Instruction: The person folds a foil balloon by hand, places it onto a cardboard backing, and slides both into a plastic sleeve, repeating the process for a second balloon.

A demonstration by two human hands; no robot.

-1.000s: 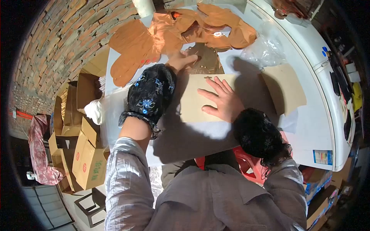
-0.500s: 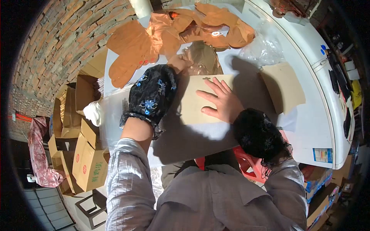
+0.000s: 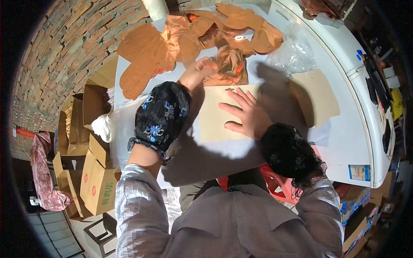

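Note:
My right hand [image 3: 249,114] lies flat with fingers spread on a beige card [image 3: 213,122] that has a small hanger slot at its top edge. Just beyond the card is a crumpled, shiny copper-coloured foil sheet [image 3: 232,69]. At its left side my left hand [image 3: 198,74] has its fingers curled together, slightly blurred; they seem to pinch the foil's edge, though the contact is partly hidden. Larger flat copper foil shapes [image 3: 146,56], resembling uninflated foil balloons, spread across the far side of the white surface. Both forearms wear black lace sleeve covers.
Clear crinkled plastic [image 3: 294,53] lies at the far right, with another beige card piece [image 3: 316,99] nearer. Cardboard boxes [image 3: 97,180] stand on the left by a brick wall [image 3: 64,47]. A red plastic stool [image 3: 279,185] shows below the table edge.
My left hand has lifted slightly and shifted a little left. The foil near it has changed from a smoother sheet to a more crumpled, folded shape. My right hand stays on the card.

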